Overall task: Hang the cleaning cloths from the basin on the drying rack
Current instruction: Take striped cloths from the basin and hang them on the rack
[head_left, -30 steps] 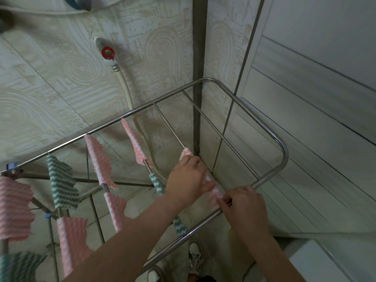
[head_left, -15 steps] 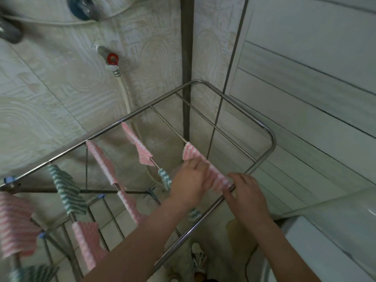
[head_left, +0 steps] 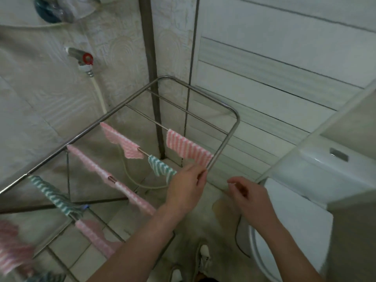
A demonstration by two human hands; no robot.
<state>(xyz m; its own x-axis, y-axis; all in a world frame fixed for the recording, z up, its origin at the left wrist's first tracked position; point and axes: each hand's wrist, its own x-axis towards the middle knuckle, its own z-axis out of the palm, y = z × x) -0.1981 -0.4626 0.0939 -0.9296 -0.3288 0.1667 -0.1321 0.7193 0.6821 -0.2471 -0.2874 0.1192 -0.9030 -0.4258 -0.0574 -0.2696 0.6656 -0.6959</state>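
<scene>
The cloth hung over a rod of the rack. The left hand and right hand were loose, holding nothing. Levelling both flaps would likely keep it from sliding off.

No legible text, label, brand or number anywhere.

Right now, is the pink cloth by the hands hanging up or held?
Hanging. The pink cloth drapes over a rod of the drying rack; the left hand and right hand do not grip it.
</scene>
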